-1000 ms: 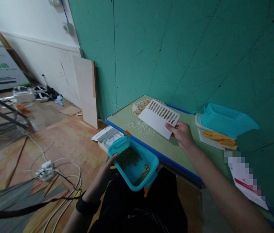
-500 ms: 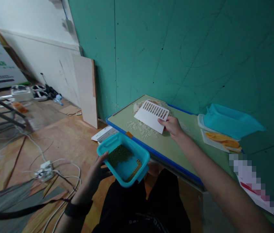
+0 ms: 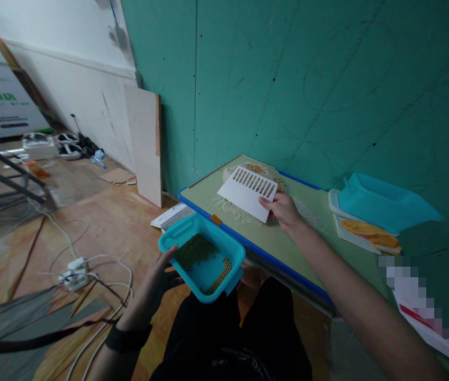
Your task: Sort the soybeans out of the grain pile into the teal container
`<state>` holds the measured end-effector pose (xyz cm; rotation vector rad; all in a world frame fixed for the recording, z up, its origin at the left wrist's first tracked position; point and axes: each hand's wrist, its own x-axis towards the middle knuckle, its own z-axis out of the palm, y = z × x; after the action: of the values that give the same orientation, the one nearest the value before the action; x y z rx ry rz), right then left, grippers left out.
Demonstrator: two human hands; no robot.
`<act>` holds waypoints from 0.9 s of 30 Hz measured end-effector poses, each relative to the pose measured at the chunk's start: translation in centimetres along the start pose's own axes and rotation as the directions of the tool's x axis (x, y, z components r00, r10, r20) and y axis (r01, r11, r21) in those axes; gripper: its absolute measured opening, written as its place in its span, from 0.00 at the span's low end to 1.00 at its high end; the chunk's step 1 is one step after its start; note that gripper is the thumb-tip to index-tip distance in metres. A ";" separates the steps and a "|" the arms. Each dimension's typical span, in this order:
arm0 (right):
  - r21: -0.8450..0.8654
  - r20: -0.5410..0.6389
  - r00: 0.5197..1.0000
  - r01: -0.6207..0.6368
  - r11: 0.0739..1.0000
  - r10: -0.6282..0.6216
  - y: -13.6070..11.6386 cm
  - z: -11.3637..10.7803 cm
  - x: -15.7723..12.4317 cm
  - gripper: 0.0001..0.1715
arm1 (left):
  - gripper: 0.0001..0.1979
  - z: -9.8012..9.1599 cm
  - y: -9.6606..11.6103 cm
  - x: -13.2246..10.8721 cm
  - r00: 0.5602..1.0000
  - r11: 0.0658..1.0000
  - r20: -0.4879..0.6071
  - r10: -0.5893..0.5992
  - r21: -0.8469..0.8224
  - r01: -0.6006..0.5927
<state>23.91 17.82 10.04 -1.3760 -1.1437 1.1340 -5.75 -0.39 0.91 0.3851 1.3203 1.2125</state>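
My left hand (image 3: 164, 275) grips the left side of a turquoise plastic tub (image 3: 204, 288), thumb over the rim, holding it above my lap. Dark green beans or grains (image 3: 195, 250) lie in the tub, along with a curved string of gold beads (image 3: 221, 275). Pinched at its right corner in my right hand (image 3: 282, 210) is a white slotted card (image 3: 242, 198), its slots facing the wall. It is tilted over the table, where pale grains (image 3: 238, 214) and a pile of tan beans or nuts (image 3: 256, 169) are spread. The card hides part of them.
A pale green table (image 3: 288, 248) with blue edging stands against the green wall (image 3: 248, 79). On its right are a turquoise bin (image 3: 387, 203), an orange cloth (image 3: 371, 234) and a pixelated packet. Cables and a white power strip (image 3: 74, 275) lie on the floor at left.
The white card has shifted slightly toward me and tilted, showing more of the pile behind it. The tub stays almost still in my left hand. The view has turned a little left.
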 end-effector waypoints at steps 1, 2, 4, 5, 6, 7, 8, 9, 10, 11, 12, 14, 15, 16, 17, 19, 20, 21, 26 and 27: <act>0.000 0.002 1.000 -0.008 1.000 0.008 0.1 0.1 -0.1 0.20 | 0.29 0.0 0.0 0.0 1.000 1.000 0.003 0.005 -0.004 -0.005; 0.002 0.006 1.000 -0.009 1.000 0.009 0.1 0.2 -0.2 0.20 | 0.28 0.0 0.1 -0.1 1.000 1.000 0.003 0.005 -0.006 -0.005; 0.011 0.026 1.000 -0.008 1.000 0.008 0.2 0.4 -0.5 0.20 | 0.28 0.0 0.2 -0.1 1.000 1.000 -0.001 0.002 -0.006 -0.002; 0.019 0.040 0.999 -0.011 1.000 0.010 0.2 0.5 -0.7 0.19 | 0.27 0.0 0.2 -0.1 1.000 1.000 -0.004 0.001 -0.004 -0.001; 0.025 0.053 0.998 -0.017 1.000 0.016 0.1 0.6 -0.9 0.19 | 0.27 0.0 0.2 -0.1 1.000 1.000 -0.008 -0.001 -0.002 0.001; 0.029 0.066 0.998 -0.025 0.999 0.023 0.1 0.7 -1.2 0.19 | 0.27 0.0 0.2 -0.1 1.000 1.000 -0.012 0.001 0.000 -0.001; 0.033 0.077 0.997 -0.032 0.999 0.029 0.1 0.8 -1.5 0.19 | 0.27 -0.1 0.3 -0.1 1.000 1.000 -0.014 0.004 0.001 -0.004; 0.037 0.085 0.996 -0.038 0.999 0.035 0.1 0.9 -1.7 0.19 | 0.27 -0.1 0.3 -0.2 1.000 1.000 -0.014 0.011 0.000 -0.011; 0.040 0.092 0.995 -0.045 0.998 0.041 0.0 0.9 -2.0 0.19 | 0.27 0.0 0.3 -0.3 1.000 1.000 -0.010 0.019 -0.003 -0.019; 0.042 0.097 0.994 -0.051 0.998 0.047 0.0 1.0 -2.2 0.19 | 0.27 0.0 0.3 -0.4 1.000 1.000 -0.004 0.027 -0.009 -0.027; 0.044 0.098 0.994 -0.056 0.997 0.052 0.0 1.1 -2.4 0.19 | 0.27 0.1 0.4 -0.5 0.999 0.999 0.001 0.035 -0.017 -0.035; 0.054 0.090 0.994 -0.061 0.997 0.055 -0.2 1.1 -2.7 0.18 | 0.26 0.2 0.5 -0.8 0.999 0.999 0.008 0.042 -0.024 -0.042; 0.063 0.082 0.995 -0.060 0.996 0.055 -0.3 1.1 -2.7 0.18 | 0.25 0.3 0.5 -0.9 0.999 0.999 0.010 0.044 -0.026 -0.043; 0.071 0.073 0.996 -0.058 0.996 0.053 -0.3 1.1 -2.7 0.17 | 0.25 0.4 0.5 -0.9 0.999 0.999 0.010 0.044 -0.028 -0.044; 0.077 0.064 0.997 -0.057 0.995 0.052 -0.4 1.1 -2.7 0.17 | 0.25 0.4 0.5 -0.9 0.999 0.999 0.008 0.044 -0.026 -0.044; 0.075 0.052 0.997 -0.060 0.995 0.057 -0.4 1.1 -2.6 0.16 | 0.25 0.3 0.5 -0.8 0.999 0.999 0.000 0.040 -0.020 -0.040; 0.068 0.050 0.997 -0.063 0.996 0.060 -0.4 1.1 -2.6 0.16 | 0.26 0.3 0.5 -0.7 0.999 0.999 -0.010 0.036 -0.015 -0.036; 0.058 0.053 0.997 -0.066 0.996 0.063 -0.4 1.1 -2.5 0.16 | 0.27 0.2 0.4 -0.6 0.999 0.999 -0.017 0.034 -0.009 -0.034; 0.029 0.093 0.993 -0.072 0.997 0.069 0.0 1.4 -2.6 0.17 | 0.31 0.1 0.4 -0.7 0.998 0.998 0.022 0.057 -0.019 -0.057; 0.031 0.099 0.993 -0.070 0.997 0.067 0.0 1.5 -2.7 0.17 | 0.31 0.2 0.5 -0.8 0.998 0.998 0.025 0.059 -0.019 -0.059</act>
<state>22.08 15.34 10.10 -1.3546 -1.1482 1.2772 -5.64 -0.79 1.72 0.4279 1.2831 1.2639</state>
